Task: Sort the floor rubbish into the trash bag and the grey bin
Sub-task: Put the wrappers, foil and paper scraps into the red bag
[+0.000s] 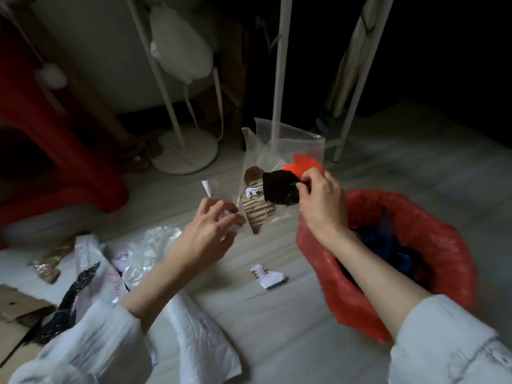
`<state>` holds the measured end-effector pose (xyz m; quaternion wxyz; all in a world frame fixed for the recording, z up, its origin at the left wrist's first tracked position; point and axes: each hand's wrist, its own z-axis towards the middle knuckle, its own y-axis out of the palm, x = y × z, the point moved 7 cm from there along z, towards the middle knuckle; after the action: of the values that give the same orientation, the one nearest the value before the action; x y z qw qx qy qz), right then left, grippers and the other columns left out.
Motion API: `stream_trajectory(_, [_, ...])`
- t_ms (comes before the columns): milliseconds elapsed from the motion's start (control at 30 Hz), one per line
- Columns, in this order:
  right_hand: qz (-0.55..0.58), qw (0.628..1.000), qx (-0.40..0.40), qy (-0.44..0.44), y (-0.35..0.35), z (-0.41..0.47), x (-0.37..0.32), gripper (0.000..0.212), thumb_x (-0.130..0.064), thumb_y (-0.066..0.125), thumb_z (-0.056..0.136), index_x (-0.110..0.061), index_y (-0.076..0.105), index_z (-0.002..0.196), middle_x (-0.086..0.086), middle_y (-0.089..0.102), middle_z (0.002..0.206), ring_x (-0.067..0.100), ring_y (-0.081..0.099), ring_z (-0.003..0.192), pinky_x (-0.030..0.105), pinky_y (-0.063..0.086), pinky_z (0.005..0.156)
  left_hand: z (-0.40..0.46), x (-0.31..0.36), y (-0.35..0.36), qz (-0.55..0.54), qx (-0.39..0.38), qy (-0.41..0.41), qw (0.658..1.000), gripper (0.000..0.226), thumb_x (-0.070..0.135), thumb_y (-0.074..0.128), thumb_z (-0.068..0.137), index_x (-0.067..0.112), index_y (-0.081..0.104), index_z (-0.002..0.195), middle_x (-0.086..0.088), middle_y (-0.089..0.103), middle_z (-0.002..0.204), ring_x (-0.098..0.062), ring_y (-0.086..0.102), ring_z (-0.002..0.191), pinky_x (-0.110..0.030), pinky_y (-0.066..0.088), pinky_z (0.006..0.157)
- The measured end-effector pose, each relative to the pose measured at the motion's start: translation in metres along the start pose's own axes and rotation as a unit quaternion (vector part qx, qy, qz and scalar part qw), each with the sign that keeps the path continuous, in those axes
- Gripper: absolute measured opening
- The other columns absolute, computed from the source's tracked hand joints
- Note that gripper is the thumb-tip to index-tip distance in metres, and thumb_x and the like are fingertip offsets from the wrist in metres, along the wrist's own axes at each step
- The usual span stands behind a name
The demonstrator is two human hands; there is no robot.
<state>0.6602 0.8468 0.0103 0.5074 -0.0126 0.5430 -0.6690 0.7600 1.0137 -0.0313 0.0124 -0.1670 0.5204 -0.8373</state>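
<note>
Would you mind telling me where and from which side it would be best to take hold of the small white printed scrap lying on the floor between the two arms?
I would pinch the small white printed scrap at its raised lower-right edge, coming from above and from the red trash bag side. It appears folded there, so that edge probably offers a grip; the rest seems flat against the floor.

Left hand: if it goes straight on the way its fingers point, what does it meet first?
Probably the clear plastic bag hanging from the right hand, just beyond the left hand; depth is unclear.
</note>
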Motion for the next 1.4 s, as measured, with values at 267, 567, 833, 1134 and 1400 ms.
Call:
stream_trajectory(267, [-0.141, 0.987, 0.07, 0.032, -0.135, 0.002, 0.081, 0.008, -0.007, 0.057, 0.087, -0.003, 0.061, 0.094, 0.02, 0.059, 0.1, 0.039, 0.058, 0.09, 0.041, 0.045, 0.071, 0.085, 0.149, 0.004, -0.015, -0.011, 0.18, 0.983, 0.022, 0.006, 0.067, 0.074, 0.01, 0.067, 0.096, -0.012, 0.061, 0.099, -0.034, 0.054, 0.092, -0.039, 0.055, 0.057])
stream_trajectory(567, [-0.357, 0.929, -0.078, -0.054, -0.107, -0.055, 0.17, 0.055, 0.001, 0.04, 0.066, -0.012, 0.063, 0.114, 0.013, 0.069, 0.093, 0.033, 0.062, 0.062, 0.035, 0.052, 0.043, 0.074, 0.205, 0.152, -0.023, -0.239, 0.143, 0.96, 0.041, 0.019, 0.06, 0.079, 0.02, 0.061, 0.12, -0.002, 0.058, 0.123, -0.024, 0.049, 0.119, -0.033, 0.036, 0.103])
stream_trajectory(833, [-0.229, 0.931, -0.285, 0.021, -0.048, -0.097, 0.204, 0.092, -0.011, 0.045, 0.091, -0.036, -0.03, 0.137, 0.003, 0.041, 0.145, 0.026, 0.034, 0.134, 0.043, 0.034, 0.104, 0.068, 0.174, 0.154, 0.002, -0.227, 0.064, 0.972, 0.048, 0.016, 0.04, 0.09, 0.017, 0.04, 0.137, -0.008, 0.027, 0.151, -0.029, 0.01, 0.144, -0.042, 0.004, 0.117])
stream_trajectory(1134, [-0.085, 0.923, -0.312, 0.209, -0.039, -0.1, 0.226, 0.058, -0.049, 0.019, 0.098, -0.034, -0.009, 0.148, 0.017, 0.042, 0.143, 0.036, 0.046, 0.126, 0.04, 0.035, 0.105, 0.058, 0.169, 0.167, 0.091, -0.249, 0.069, 0.962, 0.083, 0.045, -0.012, 0.07, 0.021, -0.001, 0.149, -0.008, -0.001, 0.157, -0.031, -0.012, 0.143, -0.037, -0.02, 0.11])
stream_trajectory(1400, [-0.17, 0.833, -0.481, 0.214, 0.011, -0.105, 0.255, 0.093, -0.06, 0.052, 0.084, -0.031, -0.009, 0.148, 0.007, -0.033, 0.151, 0.034, -0.016, 0.143, 0.047, 0.006, 0.117, 0.047, 0.17, 0.163, 0.089, -0.226, 0.075, 0.967, 0.067, 0.039, 0.023, 0.079, 0.017, 0.04, 0.139, -0.012, 0.043, 0.143, -0.041, 0.033, 0.134, -0.048, 0.004, 0.111])
